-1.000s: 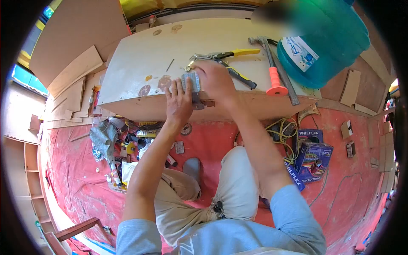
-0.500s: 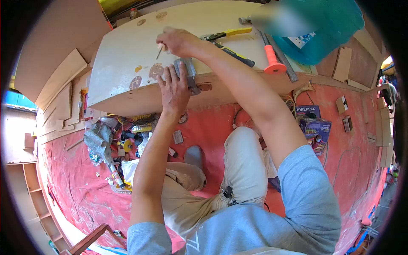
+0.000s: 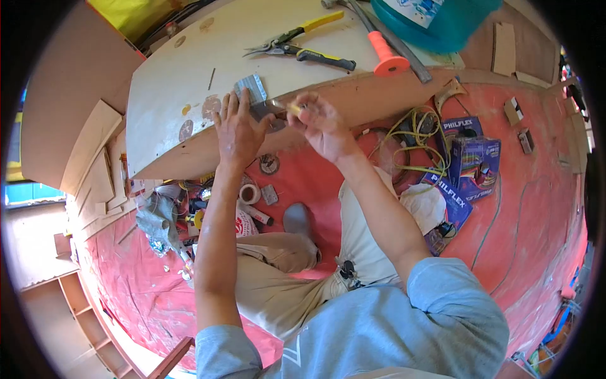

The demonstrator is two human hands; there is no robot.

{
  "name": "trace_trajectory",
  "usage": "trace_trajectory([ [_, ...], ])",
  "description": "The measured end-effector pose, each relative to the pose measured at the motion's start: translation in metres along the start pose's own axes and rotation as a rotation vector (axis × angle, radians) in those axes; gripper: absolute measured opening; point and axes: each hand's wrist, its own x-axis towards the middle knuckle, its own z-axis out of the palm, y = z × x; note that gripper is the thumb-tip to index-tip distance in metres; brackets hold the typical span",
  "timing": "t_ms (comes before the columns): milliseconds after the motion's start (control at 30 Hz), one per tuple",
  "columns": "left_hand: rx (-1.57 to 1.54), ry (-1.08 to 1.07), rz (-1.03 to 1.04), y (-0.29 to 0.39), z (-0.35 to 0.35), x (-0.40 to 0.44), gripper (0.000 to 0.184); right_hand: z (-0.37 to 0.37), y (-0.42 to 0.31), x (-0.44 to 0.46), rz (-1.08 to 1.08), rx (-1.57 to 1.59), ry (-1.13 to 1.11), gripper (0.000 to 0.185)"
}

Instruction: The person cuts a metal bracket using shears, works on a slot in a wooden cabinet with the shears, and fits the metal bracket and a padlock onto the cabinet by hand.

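Observation:
At the front edge of the pale wooden top [image 3: 164,95], my left hand [image 3: 240,136] holds a bent grey metal piece [image 3: 252,87] in place. Its fingers lie extended over the left part of the metal, and the thumb presses on the part folded down the front. Just to the right, my right hand [image 3: 320,129] pinches a small yellowish thing [image 3: 294,109], too blurred to name, in front of the wooden edge. Yellow-and-black snips [image 3: 284,45] lie on the top behind the hands, jaws apart.
A chisel with an orange guard [image 3: 386,55], a hammer [image 3: 404,50] and a teal container [image 3: 442,28] are at the back right. PHILFLEX boxes [image 3: 476,164] and yellow cord [image 3: 413,136] lie on the red floor sheet [image 3: 505,234]. Mixed items including a tape roll [image 3: 250,193] are at left.
My right hand has come down from above the wooden top to the front edge, beside the metal piece. My left hand stays on the metal. The view has shifted.

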Motion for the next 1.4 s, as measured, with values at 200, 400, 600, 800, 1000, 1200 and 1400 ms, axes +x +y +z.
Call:
trace_trajectory([
  [200, -0.135, 0.098, -0.034, -0.002, 0.005, 0.004, 0.067, -0.042, 0.043, -0.047, 0.162, 0.224, 0.179, 0.026],
  [400, -0.527, 0.043, -0.360, 0.020, -0.004, -0.001, 0.051, -0.058, 0.066, -0.064, 0.201, 0.115, 0.255, 0.025],
  [600, -0.754, -0.196, -0.446, -0.007, -0.018, -0.009, 0.038, -0.074, 0.077, -0.060, 0.342, -0.391, 0.332, 0.028],
  [800, -0.755, -0.469, -0.697, -0.024, -0.057, -0.023, 0.024, -0.058, 0.085, -0.059, 0.353, -0.849, 0.260, 0.021],
  [1000, -0.841, -0.448, -0.648, -0.058, -0.067, -0.028, 0.027, -0.079, 0.132, -0.030, 0.083, -0.660, 0.350, 0.020],
  [1200, -0.993, -0.396, -0.680, -0.072, -0.062, -0.028, 0.027, -0.067, 0.151, -0.003, -0.032, -0.412, 0.374, 0.020],
  [1400, -1.007, -0.374, -0.683, -0.092, -0.061, -0.031, 0.028, -0.053, 0.150, 0.002, 0.011, -0.494, 0.498, 0.018],
])
